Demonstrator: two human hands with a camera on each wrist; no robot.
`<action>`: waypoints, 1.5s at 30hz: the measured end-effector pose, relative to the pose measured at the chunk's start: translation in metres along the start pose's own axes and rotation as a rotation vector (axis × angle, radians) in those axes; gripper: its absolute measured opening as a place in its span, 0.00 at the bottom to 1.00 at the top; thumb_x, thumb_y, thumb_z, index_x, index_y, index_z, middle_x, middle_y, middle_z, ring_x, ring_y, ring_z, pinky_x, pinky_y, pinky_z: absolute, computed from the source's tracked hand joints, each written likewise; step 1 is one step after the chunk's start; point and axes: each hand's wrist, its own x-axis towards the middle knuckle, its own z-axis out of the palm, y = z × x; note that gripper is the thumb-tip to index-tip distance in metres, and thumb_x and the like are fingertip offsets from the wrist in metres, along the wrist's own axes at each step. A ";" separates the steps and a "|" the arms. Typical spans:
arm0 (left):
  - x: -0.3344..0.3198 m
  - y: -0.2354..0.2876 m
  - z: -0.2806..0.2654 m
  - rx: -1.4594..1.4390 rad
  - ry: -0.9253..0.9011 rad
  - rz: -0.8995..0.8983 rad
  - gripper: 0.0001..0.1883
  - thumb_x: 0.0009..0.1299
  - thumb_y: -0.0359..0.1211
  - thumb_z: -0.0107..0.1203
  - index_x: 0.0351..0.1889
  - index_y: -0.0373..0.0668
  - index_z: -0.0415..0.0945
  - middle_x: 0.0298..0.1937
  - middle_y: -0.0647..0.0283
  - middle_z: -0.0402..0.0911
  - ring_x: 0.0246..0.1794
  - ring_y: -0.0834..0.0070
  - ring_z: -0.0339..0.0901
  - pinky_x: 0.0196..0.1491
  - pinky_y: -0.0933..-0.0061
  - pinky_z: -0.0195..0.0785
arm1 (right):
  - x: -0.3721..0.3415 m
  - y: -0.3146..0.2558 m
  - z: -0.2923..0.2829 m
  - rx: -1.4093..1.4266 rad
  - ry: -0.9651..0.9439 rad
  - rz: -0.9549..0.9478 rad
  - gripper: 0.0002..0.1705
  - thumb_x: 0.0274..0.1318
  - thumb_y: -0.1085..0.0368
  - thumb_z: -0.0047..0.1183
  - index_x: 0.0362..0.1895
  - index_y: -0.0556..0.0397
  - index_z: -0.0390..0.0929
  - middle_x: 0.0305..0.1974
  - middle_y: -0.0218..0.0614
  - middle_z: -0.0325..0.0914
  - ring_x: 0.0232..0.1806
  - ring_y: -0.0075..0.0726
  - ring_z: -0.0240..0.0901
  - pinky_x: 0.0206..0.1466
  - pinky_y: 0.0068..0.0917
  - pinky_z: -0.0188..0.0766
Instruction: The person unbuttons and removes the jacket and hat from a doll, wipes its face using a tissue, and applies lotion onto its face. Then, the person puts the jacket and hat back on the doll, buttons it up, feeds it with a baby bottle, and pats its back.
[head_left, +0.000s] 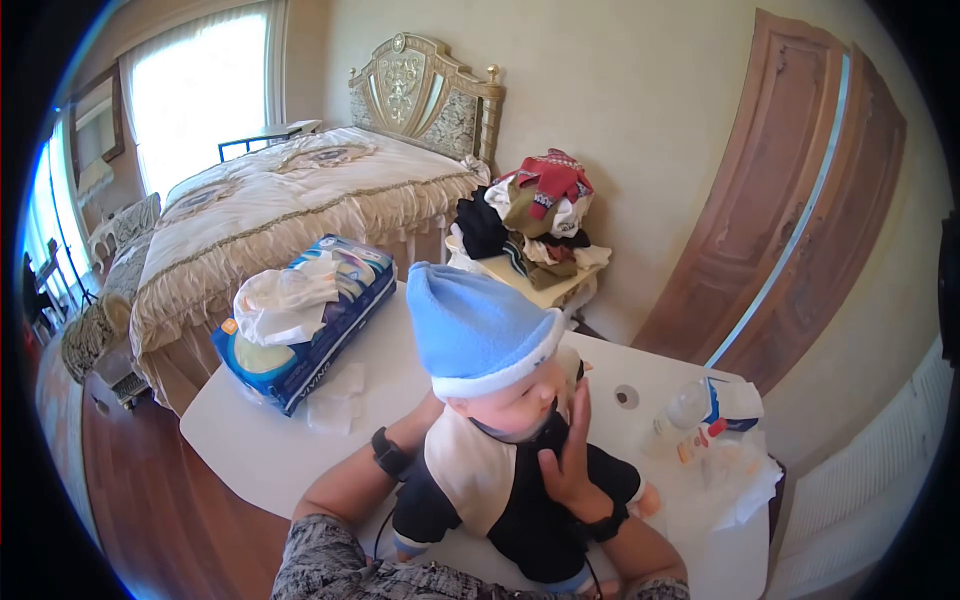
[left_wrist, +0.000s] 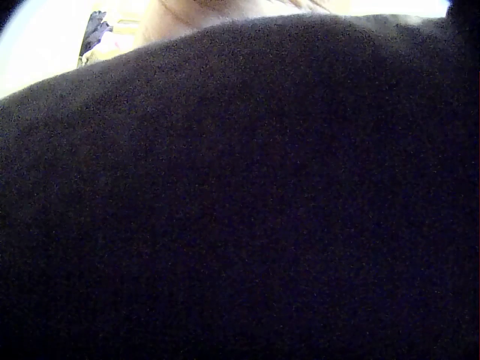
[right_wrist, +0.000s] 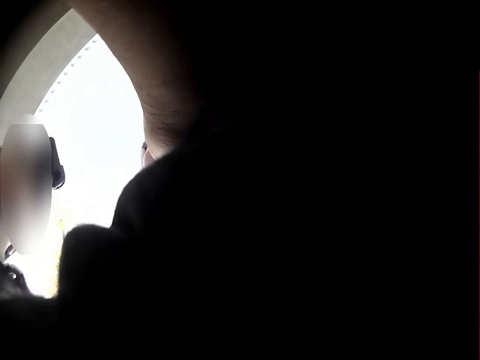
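A baby doll [head_left: 515,400] sits upright on the white table, facing right. On its head is a light blue hat [head_left: 470,325] with a white fluffy brim. It wears a black and cream outfit [head_left: 470,475] with light blue cuffs. My right hand [head_left: 572,468] is at the front of its neck, fingers extended up beside the chin and thumb against the dark collar. Behind the doll's back reaches my left hand [head_left: 425,418], its fingers hidden by the doll. Dark cloth [left_wrist: 240,187] fills most of the left wrist view, and the right wrist view is mostly black.
A blue diaper pack [head_left: 345,325] with a white diaper [head_left: 285,305] on top lies at the table's left. At the right are a clear bottle [head_left: 685,408], a blue-and-white pack [head_left: 735,403] and crumpled white sheets [head_left: 735,480]. Clothes [head_left: 530,215] are heaped behind the table.
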 end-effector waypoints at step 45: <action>0.033 0.012 0.012 -0.008 -0.065 -0.045 0.28 0.73 0.36 0.52 0.69 0.37 0.61 0.69 0.55 0.66 0.68 0.66 0.63 0.69 0.64 0.55 | -0.001 0.006 -0.003 0.014 0.070 -0.074 0.46 0.60 0.54 0.49 0.74 0.59 0.42 0.75 0.63 0.32 0.77 0.66 0.31 0.75 0.50 0.36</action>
